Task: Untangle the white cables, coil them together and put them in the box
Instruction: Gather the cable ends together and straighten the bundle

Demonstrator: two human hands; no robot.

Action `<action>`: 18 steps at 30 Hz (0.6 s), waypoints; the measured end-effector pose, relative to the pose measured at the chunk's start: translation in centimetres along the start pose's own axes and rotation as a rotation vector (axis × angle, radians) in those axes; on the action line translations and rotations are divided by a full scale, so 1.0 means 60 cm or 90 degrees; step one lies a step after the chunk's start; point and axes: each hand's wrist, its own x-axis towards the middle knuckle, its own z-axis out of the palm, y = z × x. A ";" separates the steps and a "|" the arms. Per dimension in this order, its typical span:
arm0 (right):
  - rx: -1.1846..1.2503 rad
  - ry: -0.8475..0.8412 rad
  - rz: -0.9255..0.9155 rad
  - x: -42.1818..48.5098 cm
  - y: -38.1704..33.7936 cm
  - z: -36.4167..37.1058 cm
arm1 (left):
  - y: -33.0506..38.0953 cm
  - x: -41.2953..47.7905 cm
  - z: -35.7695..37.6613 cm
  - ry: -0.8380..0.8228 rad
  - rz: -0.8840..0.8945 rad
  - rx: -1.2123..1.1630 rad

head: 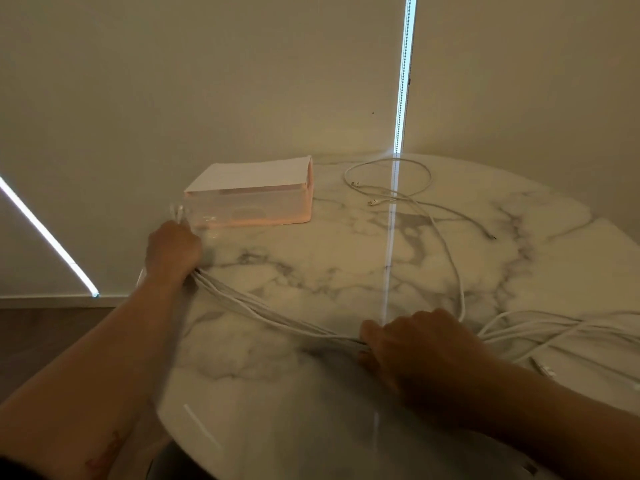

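Observation:
Several white cables [270, 315] run as one bundle across the marble table [346, 258]. My left hand [171, 249] grips the bundle's left end near the table's left edge, and the plug tips stick out above my fist beside the box. My right hand [419, 348] holds the same bundle lower right, fingers curled round it. Beyond my right hand the cables spread in loose strands to the right, and one loop [389, 178] lies at the far side. The translucent box [252, 202] with a white paper top stands at the back left.
The round table ends close to my left hand, with dark floor [52, 334] below it. A beige wall stands behind the box. A bright light strip [403, 81] runs down the wall and reflects across the tabletop.

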 end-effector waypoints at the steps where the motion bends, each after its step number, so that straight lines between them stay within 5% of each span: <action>1: 0.002 -0.006 -0.015 -0.004 0.000 0.002 | 0.009 -0.008 0.002 -0.008 0.018 0.050; 6: 0.013 -0.008 -0.041 -0.006 -0.001 0.009 | 0.012 -0.003 0.017 -0.109 0.071 0.208; 8: 0.011 -0.003 -0.044 -0.004 -0.003 0.010 | 0.022 -0.031 -0.003 -0.062 0.085 0.181; 11: 0.022 -0.003 -0.034 0.000 -0.001 0.012 | 0.039 -0.145 -0.021 0.028 0.337 0.003; 13: 0.029 -0.008 -0.030 0.004 0.000 0.012 | 0.060 -0.262 -0.029 -0.170 0.558 -0.158; 15: 0.018 -0.014 -0.038 0.007 0.001 0.014 | 0.073 -0.333 -0.024 -0.313 0.710 -0.128; 18: 0.004 -0.021 -0.021 0.007 0.005 0.017 | 0.072 -0.346 -0.002 -0.217 0.763 -0.045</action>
